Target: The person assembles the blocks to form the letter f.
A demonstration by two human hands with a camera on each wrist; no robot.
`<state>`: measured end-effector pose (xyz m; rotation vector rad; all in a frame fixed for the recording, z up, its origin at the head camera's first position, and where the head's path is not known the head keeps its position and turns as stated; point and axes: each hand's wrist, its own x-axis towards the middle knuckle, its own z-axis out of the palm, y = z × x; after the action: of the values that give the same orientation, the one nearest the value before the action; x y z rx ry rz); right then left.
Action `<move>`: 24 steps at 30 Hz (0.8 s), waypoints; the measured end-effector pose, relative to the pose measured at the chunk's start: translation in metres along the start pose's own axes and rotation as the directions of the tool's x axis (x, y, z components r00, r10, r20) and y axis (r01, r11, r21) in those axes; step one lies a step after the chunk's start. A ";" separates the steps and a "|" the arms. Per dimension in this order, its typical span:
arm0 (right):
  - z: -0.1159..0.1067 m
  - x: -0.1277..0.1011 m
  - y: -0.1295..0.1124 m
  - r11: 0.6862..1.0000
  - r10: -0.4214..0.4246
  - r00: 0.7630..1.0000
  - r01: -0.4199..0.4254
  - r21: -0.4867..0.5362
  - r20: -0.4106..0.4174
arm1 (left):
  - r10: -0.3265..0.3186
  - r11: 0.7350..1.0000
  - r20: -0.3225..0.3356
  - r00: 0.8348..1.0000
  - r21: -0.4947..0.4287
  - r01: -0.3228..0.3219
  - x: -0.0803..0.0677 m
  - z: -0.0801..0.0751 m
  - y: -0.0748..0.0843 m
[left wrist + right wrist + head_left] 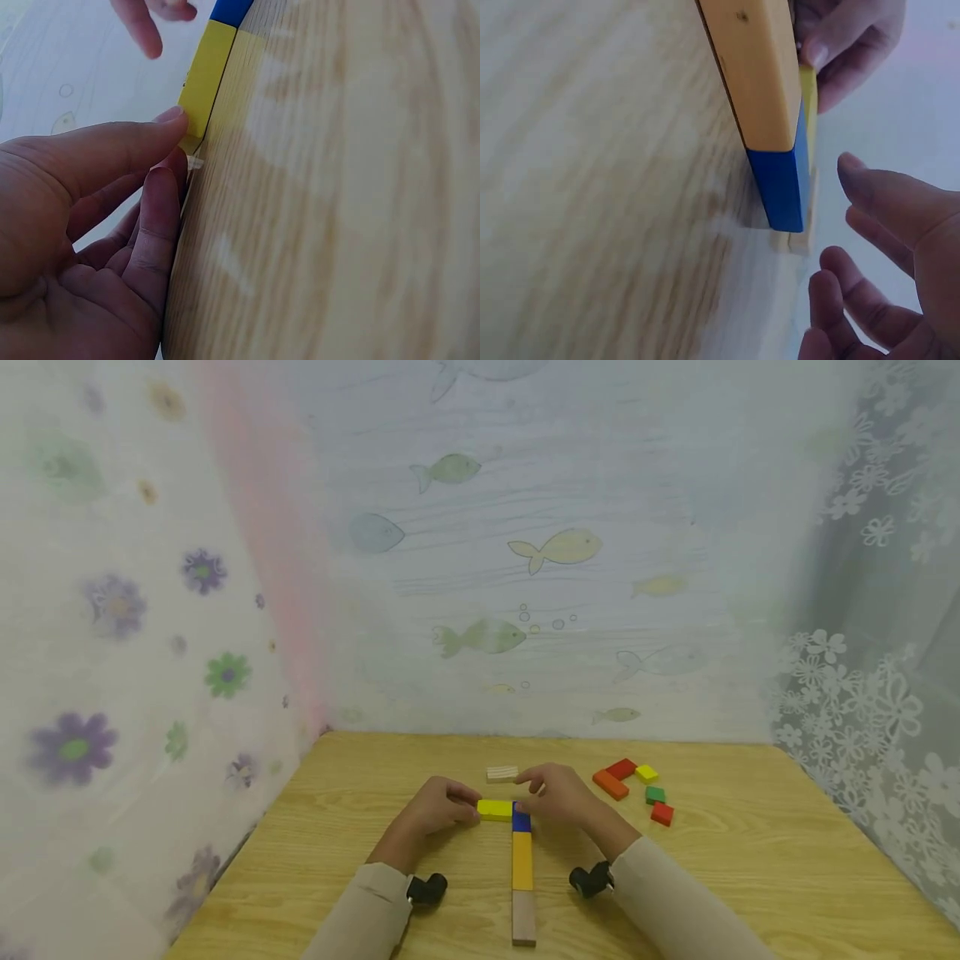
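Left hand (441, 803) pinched yellow oblong wooden block (495, 811) | seemingly to align it against blue oblong wooden block (522, 822) | right hand (562, 793) spread, empty

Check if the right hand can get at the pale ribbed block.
Likely yes: the right hand looks empty and is close beside the pale ribbed block, with nothing visible between them.

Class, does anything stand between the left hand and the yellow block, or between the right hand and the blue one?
Nothing visible does. The left hand touches one end of the yellow block; the right wrist view shows an open gap between the right hand and the blue block.
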<state>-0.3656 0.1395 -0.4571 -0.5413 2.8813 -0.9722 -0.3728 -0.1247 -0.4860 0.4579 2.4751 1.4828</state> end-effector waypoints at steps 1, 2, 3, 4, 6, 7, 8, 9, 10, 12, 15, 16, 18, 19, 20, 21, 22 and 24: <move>0.001 0.005 0.000 1.000 0.007 1.000 -0.007 -0.004 -0.007 | 0.001 1.000 0.002 1.000 0.001 -0.001 0.000 0.000 0.000; 0.002 0.009 0.000 1.000 0.018 1.000 -0.018 -0.007 -0.013 | -0.004 1.000 0.003 1.000 -0.001 0.004 0.000 0.000 -0.001; 0.002 0.013 0.000 0.999 0.032 0.999 -0.032 -0.006 -0.018 | -0.003 1.000 0.005 1.000 -0.001 0.003 0.000 -0.001 -0.001; 0.003 0.017 0.000 0.999 0.047 0.999 -0.047 -0.008 -0.021 | -0.002 1.000 0.008 1.000 -0.003 0.002 0.000 -0.001 -0.001; 0.005 0.024 0.001 0.997 0.078 0.997 -0.079 -0.014 -0.026 | -0.002 1.000 0.009 1.000 -0.007 0.002 -0.001 -0.001 -0.001; 0.005 0.027 0.001 0.996 0.087 0.996 -0.088 -0.019 -0.030 | -0.002 1.000 0.007 1.000 -0.007 0.003 -0.001 -0.001 -0.001; 0.006 0.030 0.002 0.995 0.091 0.995 -0.092 -0.022 -0.035 | -0.004 1.000 0.006 1.000 -0.008 0.004 -0.001 -0.001 -0.001; 0.006 0.033 0.003 0.995 0.095 0.995 -0.096 -0.023 -0.039 | -0.006 1.000 0.003 1.000 -0.006 0.006 -0.001 -0.001 0.000; 0.006 0.035 0.004 0.995 0.095 0.995 -0.096 -0.031 -0.041 | -0.009 1.000 0.002 1.000 -0.006 0.009 -0.001 0.000 0.000; 0.005 0.039 0.006 0.995 0.090 0.995 -0.092 -0.040 -0.040 | -0.013 1.000 -0.002 1.000 -0.004 0.013 0.000 0.001 0.001; 0.003 0.043 0.008 0.995 0.086 0.996 -0.087 -0.048 -0.025 | -0.018 1.000 -0.005 1.000 -0.003 0.018 0.000 0.001 0.003; 0.002 0.044 0.008 0.995 0.087 0.996 -0.087 -0.049 -0.018 | -0.019 1.000 -0.005 1.000 -0.002 0.019 0.000 0.002 0.003; 0.001 0.046 0.008 0.995 0.093 0.996 -0.093 -0.046 -0.006 | -0.027 1.000 -0.009 1.000 -0.003 0.027 0.000 0.001 0.003; 0.001 0.047 0.008 0.995 0.087 0.996 -0.087 -0.048 -0.003 | -0.029 1.000 -0.010 1.000 -0.004 0.029 0.000 0.001 0.002; 0.001 0.047 0.008 0.995 0.087 0.996 -0.087 -0.046 0.001 | -0.035 0.999 -0.011 0.999 -0.007 0.035 0.000 0.001 0.002; 0.001 0.048 0.008 0.995 0.088 0.996 -0.088 -0.046 0.006 | -0.035 0.999 -0.010 0.999 -0.009 0.035 0.000 0.001 0.002; 0.001 0.049 0.008 0.995 0.093 0.996 -0.092 -0.046 0.010 | -0.036 0.999 -0.010 0.999 -0.008 0.036 0.000 0.000 0.001; 0.002 0.050 0.008 0.995 0.082 0.997 -0.082 -0.054 0.008 | -0.036 0.999 -0.009 0.999 -0.011 0.036 -0.001 0.000 0.001</move>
<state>-0.4146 0.1272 -0.4600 -0.4264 2.9020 -0.8809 -0.3721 -0.1248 -0.4852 0.4025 2.4677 1.4876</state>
